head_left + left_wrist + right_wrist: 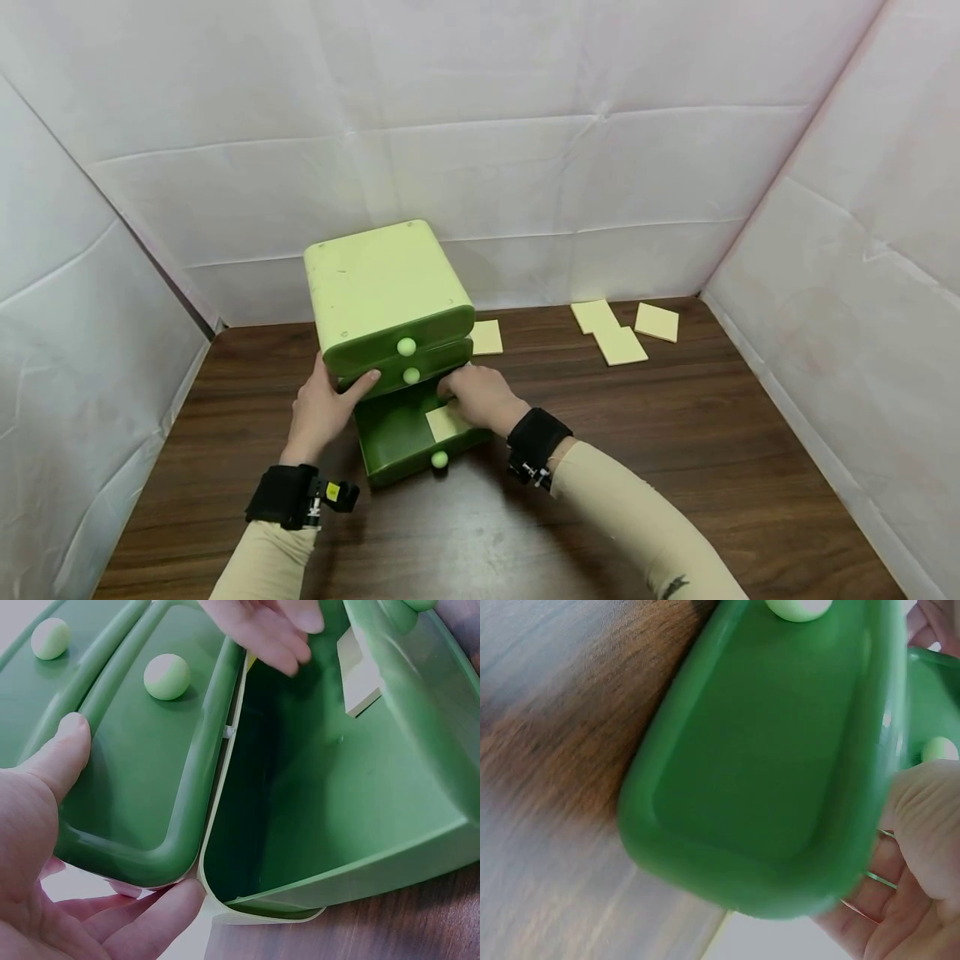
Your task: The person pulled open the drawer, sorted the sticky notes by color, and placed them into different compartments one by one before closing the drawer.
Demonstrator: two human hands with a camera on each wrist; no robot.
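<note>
Glossy smooth plastic drawer unit (386, 287), dark wood-grain table (675, 433), apparently matt paper notes (619, 345).

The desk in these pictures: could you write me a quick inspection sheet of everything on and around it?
Surface: dark wooden table, bare in front.
Job's things: green drawer unit with three drawers; bottom drawer pulled out, a yellow pad inside.
Clutter: four more yellow pads, one beside the unit, three farther right.
Hands: left hand holds the unit's left side, thumb on the middle drawer front; right hand reaches into the open drawer at the pad.
Cables: nothing seen; black wrist straps only.
Surroundings: white sheeted walls on three sides.
</note>
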